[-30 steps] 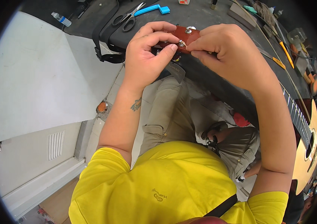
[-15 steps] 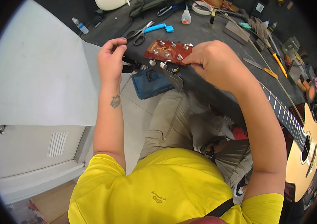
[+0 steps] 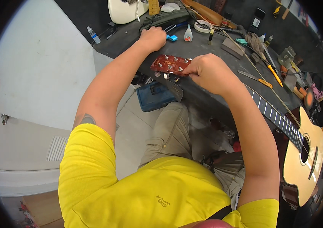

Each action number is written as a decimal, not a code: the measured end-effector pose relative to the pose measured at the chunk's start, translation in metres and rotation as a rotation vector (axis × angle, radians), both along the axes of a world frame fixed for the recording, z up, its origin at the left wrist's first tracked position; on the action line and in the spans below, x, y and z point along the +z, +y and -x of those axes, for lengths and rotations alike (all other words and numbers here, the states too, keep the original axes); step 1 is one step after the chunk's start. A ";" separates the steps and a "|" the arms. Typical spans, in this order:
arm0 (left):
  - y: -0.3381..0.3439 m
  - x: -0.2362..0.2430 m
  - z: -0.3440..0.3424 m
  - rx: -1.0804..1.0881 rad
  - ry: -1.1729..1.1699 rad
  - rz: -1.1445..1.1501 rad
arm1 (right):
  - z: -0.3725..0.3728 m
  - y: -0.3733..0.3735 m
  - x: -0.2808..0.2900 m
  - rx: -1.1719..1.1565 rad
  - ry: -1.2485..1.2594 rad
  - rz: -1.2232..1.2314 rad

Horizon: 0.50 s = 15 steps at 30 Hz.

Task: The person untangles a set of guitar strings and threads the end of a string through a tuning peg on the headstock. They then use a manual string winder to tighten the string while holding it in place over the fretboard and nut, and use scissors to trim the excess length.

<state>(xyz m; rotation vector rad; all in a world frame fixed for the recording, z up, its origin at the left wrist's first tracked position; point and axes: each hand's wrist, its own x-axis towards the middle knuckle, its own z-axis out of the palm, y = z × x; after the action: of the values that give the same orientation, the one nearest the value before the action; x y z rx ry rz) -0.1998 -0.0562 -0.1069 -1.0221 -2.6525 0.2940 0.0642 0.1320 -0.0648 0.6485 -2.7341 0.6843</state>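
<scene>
My left hand (image 3: 153, 39) reaches to the far side of the dark workbench. Its fingers curl down over the handle of a blue string winder (image 3: 172, 38), whose head sticks out on the right; the fingertips are hidden. Closer to me lies the red-brown headstock (image 3: 168, 64) of an acoustic guitar (image 3: 296, 161), fitted with metal tuning pegs. At the headstock's right end my right hand (image 3: 211, 74) is closed, thumb and forefinger pinched together. What sits in that pinch, if anything, is too small to make out. This hand and forearm cover part of the neck.
A white glue bottle (image 3: 188, 35), a tape roll (image 3: 203, 26) and a dark block (image 3: 233, 48) lie on the bench (image 3: 131, 34). An orange-handled blade (image 3: 254, 78) rests beyond the guitar neck. A blue case (image 3: 155, 97) is below the bench edge.
My left hand has moved forward and right, from beside the headstock onto the string winder, and now covers the scissors. My right hand keeps its pinch at the headstock. The view has shifted.
</scene>
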 end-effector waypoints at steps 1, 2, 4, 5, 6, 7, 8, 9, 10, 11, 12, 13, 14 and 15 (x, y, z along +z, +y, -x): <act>-0.001 0.000 0.002 -0.128 0.129 -0.101 | 0.000 0.000 0.000 0.003 -0.004 -0.014; -0.004 0.000 0.005 -0.252 0.262 -0.200 | 0.001 -0.002 0.000 0.010 -0.007 -0.028; 0.001 0.014 0.009 -0.312 0.262 -0.503 | 0.003 0.000 -0.001 0.029 0.001 -0.036; 0.003 0.026 0.003 -0.342 0.254 -0.639 | 0.002 0.002 -0.001 0.033 0.019 -0.037; 0.004 0.036 -0.004 -0.368 0.246 -0.775 | 0.000 0.004 -0.002 0.033 0.012 -0.044; 0.001 0.044 -0.018 -0.367 0.245 -0.780 | -0.001 0.006 -0.002 0.011 0.010 -0.059; -0.006 0.049 -0.040 -0.276 0.042 -1.021 | -0.001 0.007 -0.002 -0.010 0.009 -0.070; -0.017 0.052 -0.064 -0.176 -0.163 -1.250 | 0.000 0.006 -0.001 -0.005 0.013 -0.069; -0.032 0.048 -0.086 -0.163 -0.162 -1.230 | 0.000 0.005 0.000 -0.001 0.020 -0.068; -0.049 0.040 -0.110 -0.142 -0.161 -1.208 | 0.000 0.003 -0.001 0.010 0.023 -0.064; -0.061 0.029 -0.140 -0.126 -0.193 -1.215 | 0.001 0.000 -0.002 0.019 0.021 -0.060; -0.073 0.019 -0.171 -0.109 -0.225 -1.224 | 0.002 -0.002 -0.001 0.024 0.020 -0.066; -0.085 0.014 -0.201 -0.059 -0.294 -1.143 | 0.002 -0.003 0.000 0.024 0.017 -0.078; -0.083 0.010 -0.223 -0.018 -0.375 -1.042 | 0.002 0.007 -0.004 0.014 0.006 -0.064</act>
<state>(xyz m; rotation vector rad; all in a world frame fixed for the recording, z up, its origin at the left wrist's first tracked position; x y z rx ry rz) 0.0232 -0.1397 -0.0968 -0.7462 -2.4771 -1.2542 0.0625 0.1388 -0.0683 0.6833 -2.7585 0.5992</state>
